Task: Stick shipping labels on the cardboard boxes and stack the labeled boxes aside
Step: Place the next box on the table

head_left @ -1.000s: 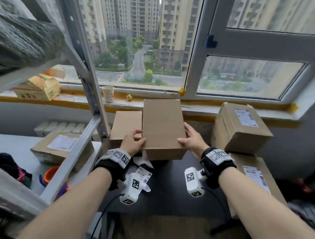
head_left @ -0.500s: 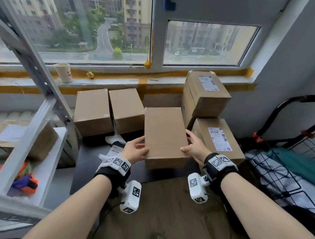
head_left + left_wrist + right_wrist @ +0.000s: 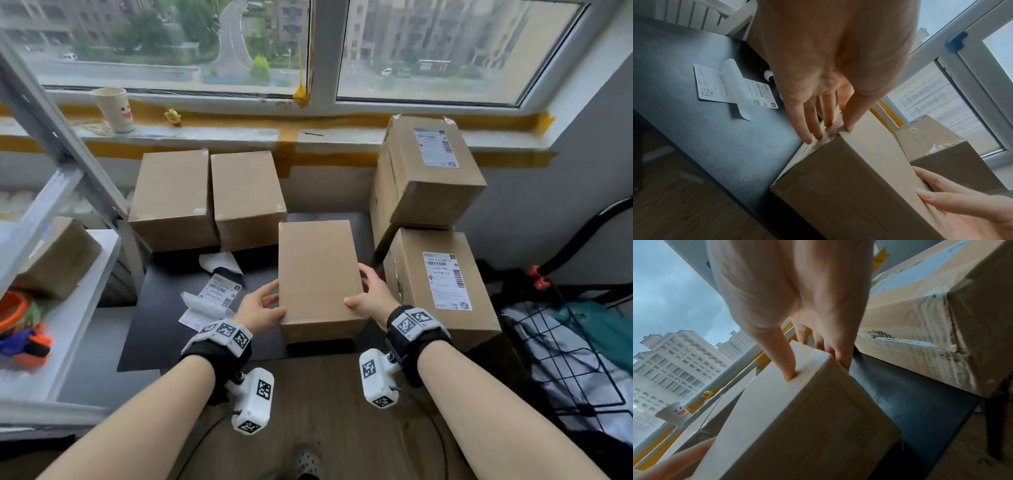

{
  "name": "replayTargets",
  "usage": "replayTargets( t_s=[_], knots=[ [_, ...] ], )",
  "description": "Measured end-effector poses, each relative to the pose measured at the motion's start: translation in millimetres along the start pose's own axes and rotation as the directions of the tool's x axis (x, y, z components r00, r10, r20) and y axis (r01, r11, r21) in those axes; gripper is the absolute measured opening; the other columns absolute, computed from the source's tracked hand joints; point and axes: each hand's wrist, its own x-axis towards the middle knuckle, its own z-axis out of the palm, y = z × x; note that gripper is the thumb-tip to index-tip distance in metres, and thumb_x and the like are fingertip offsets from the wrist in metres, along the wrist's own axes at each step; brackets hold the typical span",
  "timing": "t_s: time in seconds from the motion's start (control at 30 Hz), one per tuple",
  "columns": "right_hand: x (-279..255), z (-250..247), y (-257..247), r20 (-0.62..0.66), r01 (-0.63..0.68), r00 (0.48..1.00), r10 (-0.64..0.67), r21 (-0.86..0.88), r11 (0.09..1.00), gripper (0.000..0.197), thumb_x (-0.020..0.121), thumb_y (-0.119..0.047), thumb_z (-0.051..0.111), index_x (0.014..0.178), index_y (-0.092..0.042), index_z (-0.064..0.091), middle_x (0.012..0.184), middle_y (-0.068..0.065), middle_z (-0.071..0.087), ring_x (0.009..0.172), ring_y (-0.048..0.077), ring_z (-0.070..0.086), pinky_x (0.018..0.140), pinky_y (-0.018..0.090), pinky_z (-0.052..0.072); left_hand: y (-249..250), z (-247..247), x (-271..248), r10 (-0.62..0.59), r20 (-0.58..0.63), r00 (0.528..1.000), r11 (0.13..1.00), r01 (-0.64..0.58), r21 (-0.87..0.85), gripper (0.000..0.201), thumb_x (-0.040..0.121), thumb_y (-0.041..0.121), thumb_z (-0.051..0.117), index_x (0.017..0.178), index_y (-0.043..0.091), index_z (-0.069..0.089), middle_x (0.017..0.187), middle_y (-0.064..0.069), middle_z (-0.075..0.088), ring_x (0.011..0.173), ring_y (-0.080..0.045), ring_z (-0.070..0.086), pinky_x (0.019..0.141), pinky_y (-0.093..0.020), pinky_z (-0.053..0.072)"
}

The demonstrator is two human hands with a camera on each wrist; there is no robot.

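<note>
Right hand (image 3: 375,298) has its fingertips down the side of the box (image 3: 317,274), out of sight from the head view. Print on the stuck-on labels (image 3: 447,281) at 3 o'clock and loose labels (image 3: 221,294) at 9 is too tiny to read, and the shelf box (image 3: 58,257) way out at 9 is a blur half behind the shelf rail (image 3: 44,219).

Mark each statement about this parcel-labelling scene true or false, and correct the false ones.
1. The plain box between the left hand and right hand has no label on its top. True.
2. The left hand holds a label. False: it touches the plain box; the labels lie on the black table.
3. The upper labelled box rests on the lower labelled box, at the right. True.
4. The paper cup stands on the black table. False: it stands on the windowsill.
</note>
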Motion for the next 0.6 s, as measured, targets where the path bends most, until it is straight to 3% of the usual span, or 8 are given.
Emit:
replayTargets(
  t_s=[0.07, 0.23, 0.3, 0.37, 0.4, 0.5, 0.6],
  knots=[
    [5.8, 0.5, 0.5, 0.013, -0.01, 1.0, 0.01, -0.02, 1.0, 0.086, 0.078, 0.007, 0.066, 0.148, -0.016, 0.023, 0.146, 0.008, 0.039, 0.133, 0.024, 0.039, 0.108, 0.037, 0.035, -2.3, 3.1, 3.9, -0.008, -0.021, 1.0, 1.0, 0.008, -0.011, 0.067, 0.084, -0.012, 0.052, 0.143, 0.015, 0.035, 0.136, -0.015, 0.052, 0.127, -0.028, 0.05, 0.048, -0.011, 0.048],
    [13.7, -1.4, 3.9, 0.024, -0.011, 1.0, 0.012, -0.055, 0.998, 0.086, 0.079, 0.007, 0.064, 0.149, -0.015, 0.02, 0.145, 0.008, 0.042, 0.129, 0.023, 0.043, 0.101, 0.029, 0.036, -1.0, 12.2, 6.4, 0.01, -0.049, 0.999, 1.0, -0.009, 0.015, 0.069, 0.083, -0.016, 0.049, 0.144, 0.012, 0.032, 0.141, -0.012, 0.047, 0.131, -0.03, 0.046, 0.048, -0.01, 0.047],
    [15.3, -2.3, 4.8, 0.022, -0.013, 1.0, 0.015, -0.077, 0.997, 0.085, 0.08, 0.005, 0.064, 0.149, -0.015, 0.019, 0.145, 0.007, 0.042, 0.129, 0.023, 0.044, 0.1, 0.028, 0.036, 0.5, 14.1, 5.2, 0.039, -0.057, 0.998, 0.997, -0.035, 0.075, 0.069, 0.084, -0.015, 0.049, 0.145, 0.01, 0.031, 0.143, -0.011, 0.045, 0.13, -0.032, 0.046, 0.064, -0.017, 0.055],
    [15.6, -2.7, 4.3, 0.032, -0.006, 0.999, 0.01, -0.12, 0.993, 0.083, 0.081, 0.002, 0.064, 0.148, -0.016, 0.019, 0.144, 0.007, 0.043, 0.129, 0.024, 0.044, 0.1, 0.029, 0.037, 2.3, 13.7, 2.9, 0.055, -0.066, 0.996, 0.984, -0.043, 0.171, 0.069, 0.084, -0.01, 0.053, 0.145, 0.011, 0.031, 0.144, -0.011, 0.044, 0.127, -0.03, 0.051, 0.091, -0.036, 0.05],
    [15.5, -2.6, 3.8, 0.031, 0.001, 0.999, 0.004, -0.162, 0.987, 0.081, 0.082, -0.001, 0.064, 0.148, -0.016, 0.02, 0.144, 0.007, 0.043, 0.128, 0.025, 0.045, 0.101, 0.03, 0.037, 3.3, 12.9, 1.5, 0.062, -0.071, 0.996, 0.97, -0.043, 0.238, 0.069, 0.083, -0.005, 0.056, 0.145, 0.013, 0.032, 0.144, -0.012, 0.045, 0.123, -0.028, 0.054, 0.098, -0.039, 0.048],
    [13.2, -2.5, 1.4, -0.019, 0.024, 0.999, -0.033, -0.369, 0.929, 0.068, 0.083, -0.012, 0.061, 0.143, -0.015, 0.029, 0.141, 0.01, 0.043, 0.124, 0.028, 0.049, 0.103, 0.035, 0.04, 7.2, 10.6, -5.7, 0.083, -0.118, 0.99, 0.864, -0.013, 0.503, 0.063, 0.086, 0.014, 0.059, 0.144, 0.02, 0.036, 0.141, -0.009, 0.048, 0.117, -0.024, 0.058, 0.101, -0.032, 0.043],
    [10.2, 4.2, -6.9, -0.044, 0.069, 0.992, -0.121, -0.607, 0.792, 0.049, 0.088, -0.016, 0.051, 0.136, -0.013, 0.04, 0.141, 0.01, 0.038, 0.125, 0.029, 0.046, 0.105, 0.038, 0.038, 7.8, 1.8, -16.8, 0.112, -0.169, 0.979, 0.732, 0.034, 0.681, 0.053, 0.092, 0.023, 0.051, 0.143, 0.023, 0.035, 0.138, -0.008, 0.051, 0.122, -0.025, 0.052, 0.103, -0.034, 0.04]
  ],
)
